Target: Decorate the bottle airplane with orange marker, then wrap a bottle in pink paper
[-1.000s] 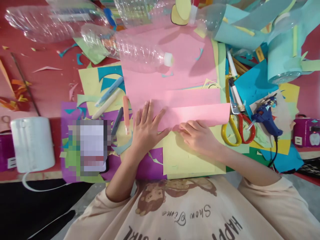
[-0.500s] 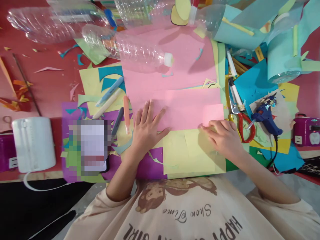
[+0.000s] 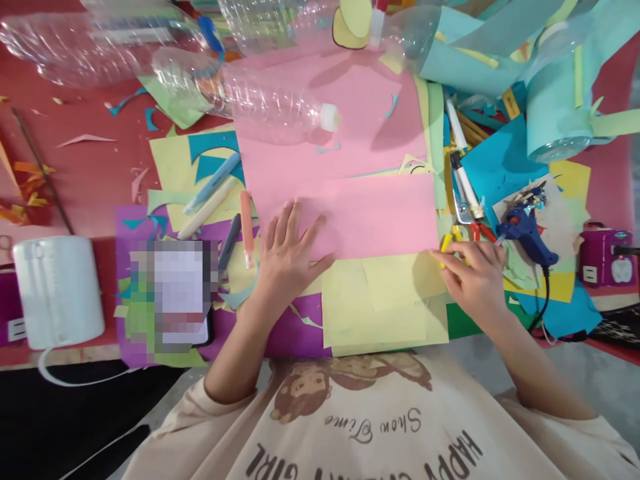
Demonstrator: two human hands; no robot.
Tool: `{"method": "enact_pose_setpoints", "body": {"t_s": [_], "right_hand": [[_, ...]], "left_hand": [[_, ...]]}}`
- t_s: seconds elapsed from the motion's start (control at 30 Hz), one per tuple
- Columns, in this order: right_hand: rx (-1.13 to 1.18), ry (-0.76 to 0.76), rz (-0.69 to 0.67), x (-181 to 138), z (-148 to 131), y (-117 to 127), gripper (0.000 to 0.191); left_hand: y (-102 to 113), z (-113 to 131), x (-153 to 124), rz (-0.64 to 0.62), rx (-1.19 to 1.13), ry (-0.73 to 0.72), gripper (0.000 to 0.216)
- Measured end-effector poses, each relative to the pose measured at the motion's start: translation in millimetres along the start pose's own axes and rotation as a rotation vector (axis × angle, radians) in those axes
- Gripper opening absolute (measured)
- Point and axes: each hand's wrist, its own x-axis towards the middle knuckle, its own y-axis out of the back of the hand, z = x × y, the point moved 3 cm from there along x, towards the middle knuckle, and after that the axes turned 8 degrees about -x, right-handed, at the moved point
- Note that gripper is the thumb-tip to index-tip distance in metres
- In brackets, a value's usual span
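A folded pink paper sheet [image 3: 370, 217] lies in front of me on a layer of yellow paper [image 3: 385, 303]. My left hand [image 3: 287, 257] rests flat on its left end, fingers spread. My right hand [image 3: 473, 277] is off the sheet's right edge, its fingers curled over the yellow and red scissors [image 3: 467, 233]; whether it grips the handles I cannot make out.
A clear plastic bottle [image 3: 260, 100] lies across the top of a larger pink sheet [image 3: 345, 133]. A blue glue gun [image 3: 527, 230] sits at the right. Pens [image 3: 213, 190], coloured paper scraps, a white roll [image 3: 57, 290] and more bottles crowd the red table [image 3: 85, 160].
My right hand slid rightwards along the pink sheet's near edge, flattening the fold, then left the paper and reached the scissors. My left hand stayed in place.
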Motion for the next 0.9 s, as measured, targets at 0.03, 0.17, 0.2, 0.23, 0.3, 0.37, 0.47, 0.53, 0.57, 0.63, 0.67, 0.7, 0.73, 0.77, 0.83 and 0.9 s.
{"method": "enact_pose_setpoints", "body": {"t_s": [0.03, 0.17, 0.2, 0.23, 0.3, 0.37, 0.47, 0.53, 0.57, 0.63, 0.67, 0.7, 0.73, 0.77, 0.83, 0.9], "right_hand": [[0.061, 0.008, 0.003, 1.0, -5.3, -0.8, 0.029], [0.295, 0.15, -0.07, 6.7, -38.0, -8.9, 0.04], [0.308, 0.185, -0.088, 7.4, -46.1, -11.4, 0.04], [0.314, 0.199, -0.102, 7.8, -52.8, -13.9, 0.039], [0.309, 0.199, -0.122, 7.5, -62.1, -18.2, 0.038], [0.292, 0.177, -0.133, 6.8, -66.5, -20.6, 0.038], [0.259, 0.158, -0.139, 6.4, -68.3, -20.5, 0.037], [0.229, 0.151, -0.139, 6.9, -68.5, -18.9, 0.035], [0.214, 0.147, -0.139, 7.2, -68.7, -18.0, 0.033], [0.197, 0.14, -0.142, 7.9, -68.9, -16.4, 0.031], [0.194, 0.136, -0.144, 8.1, -69.0, -15.6, 0.031], [0.193, 0.13, -0.143, 8.3, -68.7, -14.8, 0.03], [0.196, 0.123, -0.142, 8.4, -68.3, -13.9, 0.03], [0.199, 0.112, -0.141, 8.6, -67.7, -13.1, 0.03], [0.21, 0.093, -0.138, 9.0, -66.1, -11.3, 0.03], [0.222, 0.083, -0.134, 9.6, -64.1, -9.2, 0.029]], "left_hand": [[1.2, 1.1, 0.5, -0.008, 0.001, 0.006, 0.063], [3.8, 5.5, 1.9, -0.013, 0.019, 0.018, 0.062], [4.1, 6.5, 2.0, -0.005, 0.028, 0.017, 0.064], [4.7, 7.8, 1.9, 0.008, 0.037, 0.012, 0.066], [6.4, 11.5, 1.2, 0.048, 0.056, -0.023, 0.069], [8.0, 17.6, -1.0, 0.095, 0.079, -0.096, 0.061], [6.1, 31.6, -8.2, 0.1, 0.046, -0.309, 0.036], [2.0, 41.1, -15.7, 0.028, -0.029, -0.47, 0.034], [1.3, 43.2, -19.1, 0.032, -0.037, -0.477, 0.035], [1.9, 43.6, -25.7, 0.041, -0.028, -0.442, 0.034], [3.2, 41.9, -29.0, 0.039, -0.021, -0.411, 0.033], [5.4, 39.5, -32.6, 0.046, 0.0, -0.396, 0.032], [8.5, 36.4, -36.4, 0.067, 0.032, -0.382, 0.03], [11.3, 32.1, -40.0, 0.066, 0.058, -0.351, 0.03], [16.3, 23.4, -47.3, 0.041, 0.081, -0.303, 0.031], [20.8, 16.5, -54.3, 0.047, 0.108, -0.288, 0.031]]}}
